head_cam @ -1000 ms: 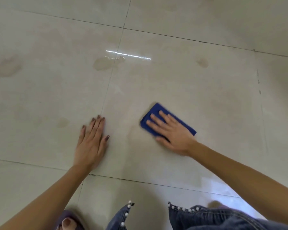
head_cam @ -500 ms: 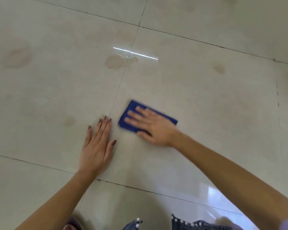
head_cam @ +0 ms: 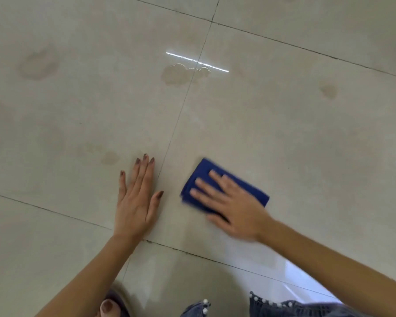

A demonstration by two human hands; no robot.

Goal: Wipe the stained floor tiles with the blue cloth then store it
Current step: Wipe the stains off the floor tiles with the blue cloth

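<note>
A folded blue cloth [head_cam: 202,177] lies flat on the beige floor tiles [head_cam: 284,145]. My right hand [head_cam: 231,202] presses down on it with fingers spread, covering its near half; the hand is blurred. My left hand [head_cam: 136,197] rests flat on the neighbouring tile, palm down, fingers together, just left of the grout line [head_cam: 169,145]. A brownish stain [head_cam: 176,75] sits farther out under a bright light reflection. Other stains show at far left [head_cam: 38,64], near my left fingertips [head_cam: 110,157] and at the right [head_cam: 328,91].
Dark grout lines cross the floor. At the bottom edge are my foot in a sandal [head_cam: 111,306] and denim trouser hems with pearl beads [head_cam: 272,305]. A bright wet sheen [head_cam: 293,275] lies under my right forearm.
My right hand slid the cloth left toward my left hand, then back to the right and nearer me. My left hand stayed planted. The camera view shifted.
</note>
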